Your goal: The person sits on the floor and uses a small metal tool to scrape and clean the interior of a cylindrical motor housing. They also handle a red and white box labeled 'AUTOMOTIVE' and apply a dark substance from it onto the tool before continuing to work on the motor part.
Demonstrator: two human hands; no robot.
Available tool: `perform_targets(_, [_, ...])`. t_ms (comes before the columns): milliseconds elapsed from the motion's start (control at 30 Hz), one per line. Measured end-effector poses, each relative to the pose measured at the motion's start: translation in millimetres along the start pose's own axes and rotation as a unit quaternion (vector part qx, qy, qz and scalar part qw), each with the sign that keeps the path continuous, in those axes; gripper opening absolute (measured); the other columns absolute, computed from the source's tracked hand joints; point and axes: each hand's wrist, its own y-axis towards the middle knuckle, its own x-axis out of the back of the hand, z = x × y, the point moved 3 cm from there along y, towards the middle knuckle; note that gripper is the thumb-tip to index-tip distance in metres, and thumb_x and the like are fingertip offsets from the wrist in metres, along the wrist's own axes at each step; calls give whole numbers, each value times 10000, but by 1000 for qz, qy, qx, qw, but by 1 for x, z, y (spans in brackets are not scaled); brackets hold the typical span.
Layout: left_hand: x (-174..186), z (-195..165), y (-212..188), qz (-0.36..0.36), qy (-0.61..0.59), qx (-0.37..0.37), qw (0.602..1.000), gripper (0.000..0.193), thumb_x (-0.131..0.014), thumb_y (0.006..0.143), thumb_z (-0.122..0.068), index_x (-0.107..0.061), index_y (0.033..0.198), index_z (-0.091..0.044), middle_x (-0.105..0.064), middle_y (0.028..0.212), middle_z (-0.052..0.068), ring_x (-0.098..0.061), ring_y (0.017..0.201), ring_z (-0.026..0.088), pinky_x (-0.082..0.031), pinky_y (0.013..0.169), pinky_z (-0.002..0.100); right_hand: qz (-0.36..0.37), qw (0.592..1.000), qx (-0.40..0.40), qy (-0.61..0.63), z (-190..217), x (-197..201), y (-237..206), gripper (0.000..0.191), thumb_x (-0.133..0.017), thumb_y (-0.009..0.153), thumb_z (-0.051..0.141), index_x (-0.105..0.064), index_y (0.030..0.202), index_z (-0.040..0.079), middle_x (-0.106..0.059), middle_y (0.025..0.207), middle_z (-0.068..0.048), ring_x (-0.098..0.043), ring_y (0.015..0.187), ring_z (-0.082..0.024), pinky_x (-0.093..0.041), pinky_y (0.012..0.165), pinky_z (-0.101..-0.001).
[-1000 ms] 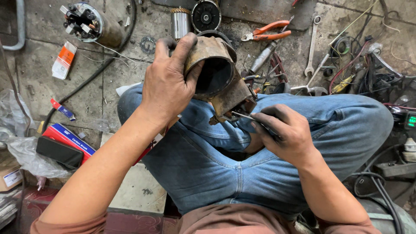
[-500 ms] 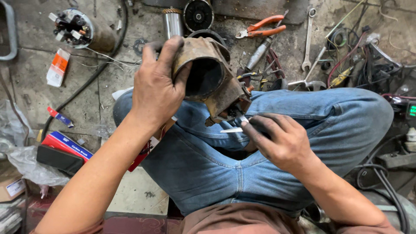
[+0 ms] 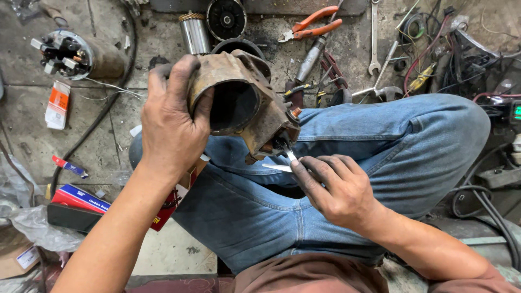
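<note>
Left hand (image 3: pixel 171 122) fingers wrap the rusty motor housing (image 3: pixel 241 106); right hand (image 3: pixel 339 190) fingers pinch metal pliers (image 3: pixel 282 160) at its near-right edge.

This is a repair workshop for electric motors, worked at floor level. The stained concrete floor (image 3: pixel 32 135) is strewn with tools and parts: orange-handled pliers (image 3: pixel 312 24), a spanner (image 3: pixel 374 38), a screwdriver (image 3: pixel 309 57), a tangle of wires (image 3: pixel 450 49), a copper-wound armature (image 3: pixel 194 32), a round end cap (image 3: pixel 226 19) and a brush-holder unit (image 3: pixel 65 51). Small cardboard boxes (image 3: pixel 78 198) lie beside the seated person's jeans (image 3: pixel 380 135), and a rusty motor housing (image 3: pixel 239 103) is held over the lap.
</note>
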Motion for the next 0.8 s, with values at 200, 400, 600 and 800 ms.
perform_targets(200, [-2, -4, 2, 13, 6, 2, 1000, 426, -732, 1074, -126, -495, 1426, -150, -560, 1297, 253, -664, 1151, 457, -572, 940, 500, -52, 996, -52, 49, 1, -8, -6, 349, -806, 843, 24, -680, 1155, -68, -691, 1025, -166, -694, 828, -298, -563, 709, -388])
perform_targets(400, [-4, -6, 6, 22, 12, 14, 1000, 443, -734, 1061, -115, -491, 1431, -143, -553, 1365, 269, -653, 1169, 470, -564, 947, 509, -79, 988, -116, 66, -2, -13, -8, 315, -786, 868, -9, -669, 1152, -77, -696, 1022, -188, -698, 807, -288, -563, 679, -363])
perform_targets(600, [-5, -6, 6, 23, 16, 20, 999, 462, -732, 1046, -97, -490, 1437, -142, -549, 1332, 270, -653, 1172, 476, -565, 946, 511, -95, 981, -154, 69, 1, -24, -3, 287, -764, 887, -21, -653, 1143, -88, -690, 1032, -191, -714, 860, -310, -588, 740, -370])
perform_targets(800, [-6, -4, 6, 27, 10, 17, 999, 463, -735, 1038, -96, -486, 1427, -129, -549, 1378, 256, -663, 1163, 459, -573, 943, 501, -84, 979, -153, 108, -4, -27, 3, 311, -772, 886, -11, -659, 1168, -78, -688, 1037, -189, -709, 860, -308, -585, 738, -368])
